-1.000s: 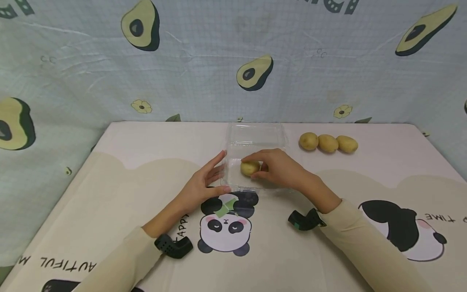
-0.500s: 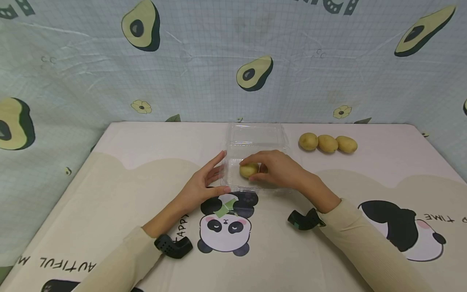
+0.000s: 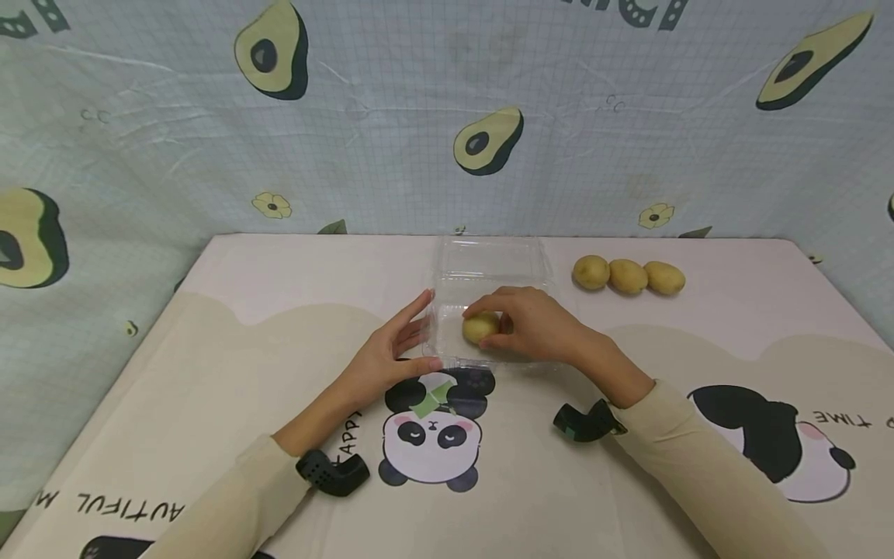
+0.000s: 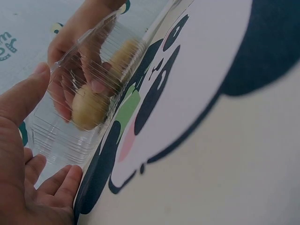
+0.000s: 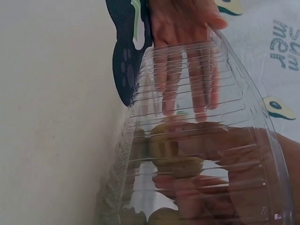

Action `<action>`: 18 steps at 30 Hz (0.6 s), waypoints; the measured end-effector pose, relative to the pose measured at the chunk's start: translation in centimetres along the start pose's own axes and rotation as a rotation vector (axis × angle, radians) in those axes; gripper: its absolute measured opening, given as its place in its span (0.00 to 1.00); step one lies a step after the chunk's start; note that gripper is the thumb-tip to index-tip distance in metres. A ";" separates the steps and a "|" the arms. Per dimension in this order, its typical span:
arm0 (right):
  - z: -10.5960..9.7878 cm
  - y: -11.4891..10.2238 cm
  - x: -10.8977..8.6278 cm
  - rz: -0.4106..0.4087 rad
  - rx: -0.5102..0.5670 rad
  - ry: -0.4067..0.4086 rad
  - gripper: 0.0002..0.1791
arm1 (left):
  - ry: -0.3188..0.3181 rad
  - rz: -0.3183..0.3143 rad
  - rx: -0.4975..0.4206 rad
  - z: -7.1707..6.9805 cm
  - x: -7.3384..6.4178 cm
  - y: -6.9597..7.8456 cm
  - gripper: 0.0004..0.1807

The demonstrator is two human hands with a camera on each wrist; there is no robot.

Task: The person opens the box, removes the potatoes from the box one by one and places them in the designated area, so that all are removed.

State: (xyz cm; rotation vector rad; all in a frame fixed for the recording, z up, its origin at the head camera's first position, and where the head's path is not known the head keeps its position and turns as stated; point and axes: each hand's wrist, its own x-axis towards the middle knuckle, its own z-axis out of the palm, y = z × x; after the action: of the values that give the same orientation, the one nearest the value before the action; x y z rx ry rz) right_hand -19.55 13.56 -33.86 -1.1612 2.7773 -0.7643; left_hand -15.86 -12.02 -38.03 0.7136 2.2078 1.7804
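A clear plastic clamshell container [image 3: 447, 334] lies with its lid folded back, away from me. My right hand [image 3: 534, 322] reaches into it and holds a yellow potato [image 3: 479, 329] between thumb and fingers, near the left part of the base. Through the ribbed wall in the left wrist view, this potato [image 4: 89, 108] shows with another yellow potato [image 4: 124, 55] behind it; in the head view my right hand hides that one. My left hand [image 3: 391, 353] rests along the container's left side, fingers straight, thumb at the near corner.
Three potatoes [image 3: 628, 276] lie in a row on the table to the right of the lid. The container stands toward the back of the panda-print tablecloth [image 3: 531, 481], with an avocado-print curtain [image 3: 391, 155] behind. Each wrist wears a black camera mount [image 3: 334, 471].
The potato in my right hand has shifted slightly toward me within the container. My left hand has stayed at the container's side.
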 end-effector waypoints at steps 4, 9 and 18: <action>-0.1 0.0 -0.1 0.003 0.031 0.025 0.25 | 0.002 -0.005 -0.004 0.0 -0.1 0.0 0.50; -0.4 -0.2 -0.4 0.006 0.070 0.057 0.27 | 0.000 -0.007 0.001 0.1 -0.1 -0.1 0.50; -1.3 -0.4 -0.8 -0.042 0.133 0.146 0.27 | -0.002 -0.007 0.013 0.0 0.0 0.0 0.50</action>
State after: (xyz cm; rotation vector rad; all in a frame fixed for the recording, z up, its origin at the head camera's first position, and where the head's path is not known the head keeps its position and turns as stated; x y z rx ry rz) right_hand -19.02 14.40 -32.61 -1.1890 2.7720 -1.0605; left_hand -15.88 -11.97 -38.08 0.7095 2.2200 1.7628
